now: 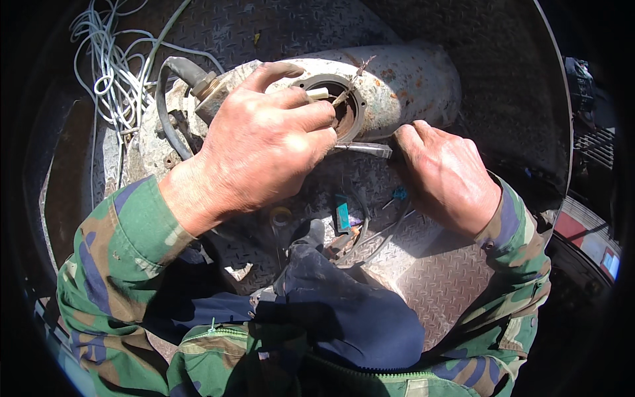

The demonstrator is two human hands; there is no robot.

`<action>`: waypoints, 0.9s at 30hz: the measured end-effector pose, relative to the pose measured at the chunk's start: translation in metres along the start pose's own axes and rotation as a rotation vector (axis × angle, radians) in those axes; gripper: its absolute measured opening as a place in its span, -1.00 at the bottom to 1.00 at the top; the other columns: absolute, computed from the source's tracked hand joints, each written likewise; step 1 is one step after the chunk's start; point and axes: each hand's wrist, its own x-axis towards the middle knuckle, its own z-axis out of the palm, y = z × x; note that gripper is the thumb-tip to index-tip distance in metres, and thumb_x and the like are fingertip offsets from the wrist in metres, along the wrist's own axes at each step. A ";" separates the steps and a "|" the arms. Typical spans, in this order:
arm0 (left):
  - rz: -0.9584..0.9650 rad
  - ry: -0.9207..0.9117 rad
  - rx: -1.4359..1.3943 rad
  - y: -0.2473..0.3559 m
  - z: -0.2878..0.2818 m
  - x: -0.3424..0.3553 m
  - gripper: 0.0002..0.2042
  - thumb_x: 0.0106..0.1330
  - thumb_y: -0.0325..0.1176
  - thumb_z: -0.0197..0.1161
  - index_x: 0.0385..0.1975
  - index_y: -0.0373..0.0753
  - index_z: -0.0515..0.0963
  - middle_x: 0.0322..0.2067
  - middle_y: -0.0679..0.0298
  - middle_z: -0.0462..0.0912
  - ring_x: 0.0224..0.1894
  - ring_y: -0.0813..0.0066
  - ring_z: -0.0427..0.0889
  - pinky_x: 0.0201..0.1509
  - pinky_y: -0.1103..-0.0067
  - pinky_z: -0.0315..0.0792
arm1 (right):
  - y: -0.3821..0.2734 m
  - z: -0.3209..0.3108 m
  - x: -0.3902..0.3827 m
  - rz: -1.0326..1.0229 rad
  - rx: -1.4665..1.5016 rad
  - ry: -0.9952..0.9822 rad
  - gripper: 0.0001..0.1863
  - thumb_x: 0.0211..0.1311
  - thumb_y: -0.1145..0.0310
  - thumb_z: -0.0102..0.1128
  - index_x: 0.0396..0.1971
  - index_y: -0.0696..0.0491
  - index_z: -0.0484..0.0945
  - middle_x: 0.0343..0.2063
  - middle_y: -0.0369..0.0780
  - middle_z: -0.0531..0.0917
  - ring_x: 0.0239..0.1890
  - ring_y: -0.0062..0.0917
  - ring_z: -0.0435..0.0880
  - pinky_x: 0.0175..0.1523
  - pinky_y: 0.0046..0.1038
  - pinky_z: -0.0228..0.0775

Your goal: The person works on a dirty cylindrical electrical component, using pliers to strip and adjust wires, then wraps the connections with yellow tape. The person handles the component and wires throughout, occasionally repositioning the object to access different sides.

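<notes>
A weathered, whitish metal housing (390, 83) with rust spots lies across the floor, its round flanged opening (358, 109) facing up. Wires with frayed ends (349, 89) stick out of the opening. My left hand (264, 142) is closed beside the opening, and a short white tube-like piece (318, 93) shows between its fingers. My right hand (446, 175) is wrapped round the dark handle of a tool with a flat metal blade (364, 149). The blade reaches left along the opening's near rim to my left fingertips. Its exact kind is unclear.
A thick grey cable (173, 122) enters the housing through a brass gland (204, 86). Tangled white cable (106, 73) lies at the far left. On the tread-plate floor (436, 271) are a teal-handled object (342, 215), a tape roll (281, 216) and thin leads. A curved metal wall (562, 86) rises at right.
</notes>
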 end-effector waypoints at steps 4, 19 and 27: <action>-0.006 -0.005 0.009 -0.001 0.000 -0.003 -0.91 0.10 -0.39 0.40 -0.40 -0.14 0.76 -0.34 0.40 0.70 -0.15 0.37 0.78 0.41 0.13 0.56 | 0.004 0.001 0.006 -0.069 0.037 0.018 -0.74 0.32 0.49 0.42 -0.15 0.18 0.48 -0.31 0.01 0.65 -0.24 0.01 0.73 -0.22 -0.07 0.56; 0.022 -0.004 0.009 0.002 0.000 -0.004 -0.85 0.08 -0.34 0.54 -0.40 -0.16 0.70 -0.25 0.35 0.77 -0.06 0.31 0.80 0.48 0.10 0.51 | 0.012 0.009 0.015 0.365 0.852 -0.534 -0.55 0.53 0.06 0.46 -0.17 0.24 0.71 -0.54 -0.29 0.58 -0.42 -0.61 0.47 -0.28 -0.33 0.39; 0.003 -0.045 0.043 0.004 -0.007 -0.003 -0.86 0.09 -0.35 0.54 -0.44 -0.14 0.68 -0.23 0.36 0.80 -0.03 0.33 0.81 0.49 0.11 0.51 | 0.014 0.011 0.014 0.726 1.378 -0.842 -0.56 0.52 0.00 0.46 -0.08 0.14 0.72 -0.36 -0.28 0.74 -0.32 -0.63 0.62 -0.20 -0.44 0.47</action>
